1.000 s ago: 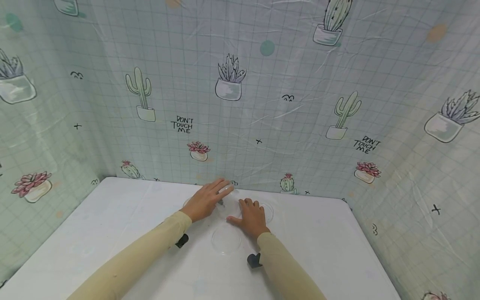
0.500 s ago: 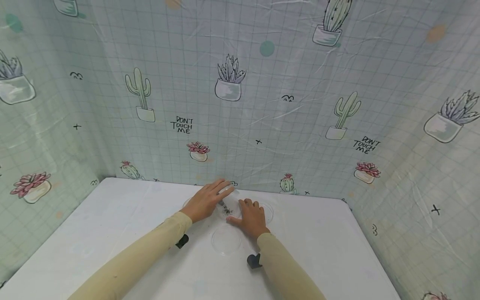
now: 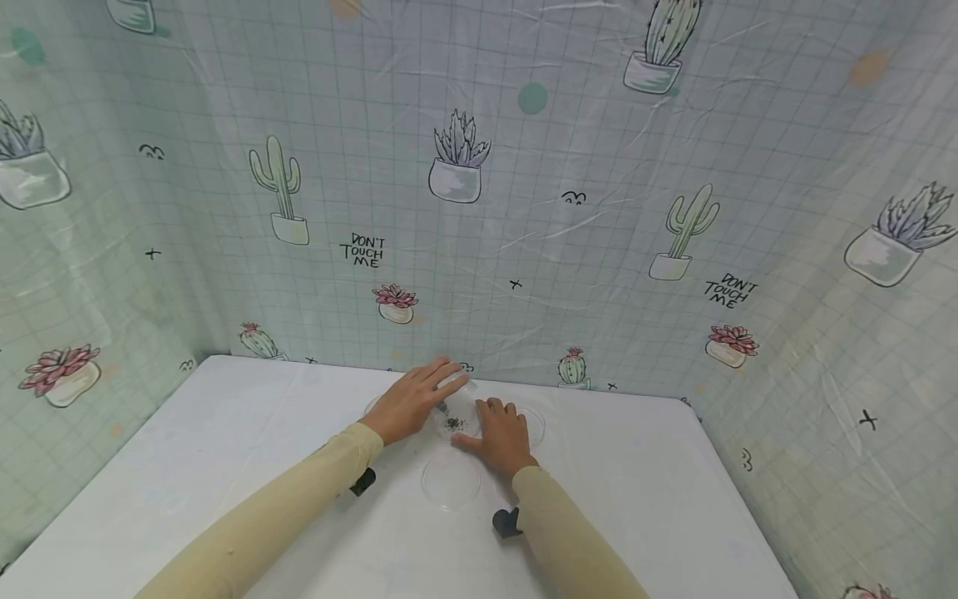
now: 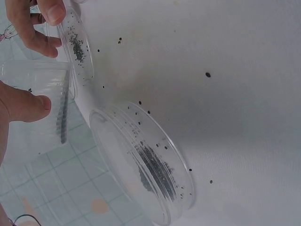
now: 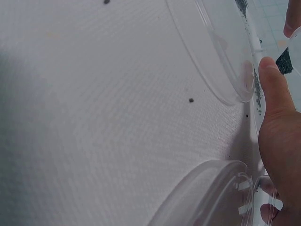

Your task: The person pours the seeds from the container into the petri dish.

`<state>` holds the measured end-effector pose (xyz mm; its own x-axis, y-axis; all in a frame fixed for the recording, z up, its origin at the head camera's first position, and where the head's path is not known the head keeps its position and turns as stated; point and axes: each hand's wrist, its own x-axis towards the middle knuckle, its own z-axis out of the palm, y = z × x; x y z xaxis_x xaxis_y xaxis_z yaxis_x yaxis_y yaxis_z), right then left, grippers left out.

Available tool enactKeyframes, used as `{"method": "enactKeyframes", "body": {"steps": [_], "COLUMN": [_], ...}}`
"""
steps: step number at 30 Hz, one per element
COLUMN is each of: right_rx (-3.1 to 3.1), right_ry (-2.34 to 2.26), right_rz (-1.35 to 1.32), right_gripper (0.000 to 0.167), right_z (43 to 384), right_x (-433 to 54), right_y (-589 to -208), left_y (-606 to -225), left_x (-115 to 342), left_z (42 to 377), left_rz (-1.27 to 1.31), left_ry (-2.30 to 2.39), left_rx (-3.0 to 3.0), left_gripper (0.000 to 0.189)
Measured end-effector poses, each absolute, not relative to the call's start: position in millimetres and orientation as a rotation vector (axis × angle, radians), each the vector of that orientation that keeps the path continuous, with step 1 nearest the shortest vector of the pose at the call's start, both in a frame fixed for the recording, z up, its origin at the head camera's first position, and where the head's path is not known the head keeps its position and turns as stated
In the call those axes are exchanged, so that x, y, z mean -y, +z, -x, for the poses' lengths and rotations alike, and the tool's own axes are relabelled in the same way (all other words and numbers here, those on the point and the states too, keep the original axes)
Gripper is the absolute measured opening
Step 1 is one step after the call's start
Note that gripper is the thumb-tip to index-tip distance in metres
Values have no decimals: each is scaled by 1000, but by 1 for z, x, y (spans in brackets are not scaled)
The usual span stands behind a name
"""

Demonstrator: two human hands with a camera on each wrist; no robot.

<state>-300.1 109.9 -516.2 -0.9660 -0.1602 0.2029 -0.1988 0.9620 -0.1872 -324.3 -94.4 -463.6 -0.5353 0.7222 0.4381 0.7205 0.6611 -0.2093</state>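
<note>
Left hand [image 3: 407, 405] hides larger seed heap [image 4: 159, 170], head view.

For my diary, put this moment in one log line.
left hand: holds clear container; right hand: holds clear dish; dark grains: in dish, on table

Bench [image 3: 644, 499] lies open outside both forearms. Lane between them narrow: near dish [image 3: 451, 481] sits midway, dark camera mounts [image 3: 506, 522] jut inward from the wrists. Centre blocked by left hand [image 3: 415, 399], clear container [image 4: 42, 132] and right hand [image 3: 503, 437], at the middle dish [image 4: 87, 70]. Flanks obstructed (left dish [image 4: 129, 167], right dish [image 3: 537, 426], one beside each hand). Patterned curtain [image 3: 479, 249] closes the rear edge.
</note>
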Motion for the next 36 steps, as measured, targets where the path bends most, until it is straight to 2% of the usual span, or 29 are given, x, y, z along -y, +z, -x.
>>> {"method": "enactKeyframes", "body": {"steps": [36], "right_rx": [2928], "right_ry": [255], "right_rz": [-302], "right_gripper": [84], "right_z": [302], "right_x": [-111], "right_y": [-517], "left_y": [-464], "left_x": [95], "left_z": [324], "left_rz": [1095], "left_ry": [-47], "left_rx": [2372], "left_gripper": [80]}}
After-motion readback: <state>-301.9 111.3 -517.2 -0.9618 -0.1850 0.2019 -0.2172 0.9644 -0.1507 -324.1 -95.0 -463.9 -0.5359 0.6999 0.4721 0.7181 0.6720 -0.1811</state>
